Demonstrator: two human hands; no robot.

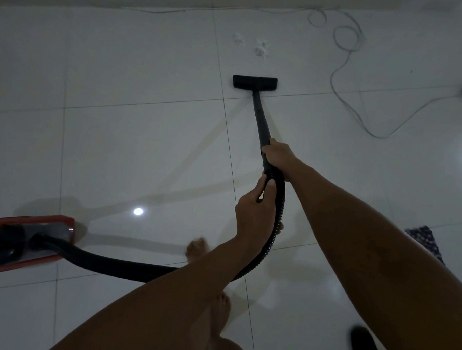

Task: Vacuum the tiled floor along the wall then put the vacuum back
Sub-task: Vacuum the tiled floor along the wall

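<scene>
right hand (277, 153): grips wand (259, 118)
left hand (254, 210): grips hose (277, 203)
floor nozzle (255, 82): flat on tiles, near fluff (260, 49)
red vacuum body (23, 241): far left

Red canister vacuum (23, 242) sits at left; its black floor head (255, 82) lies flat on white tiles (139, 73).
</scene>
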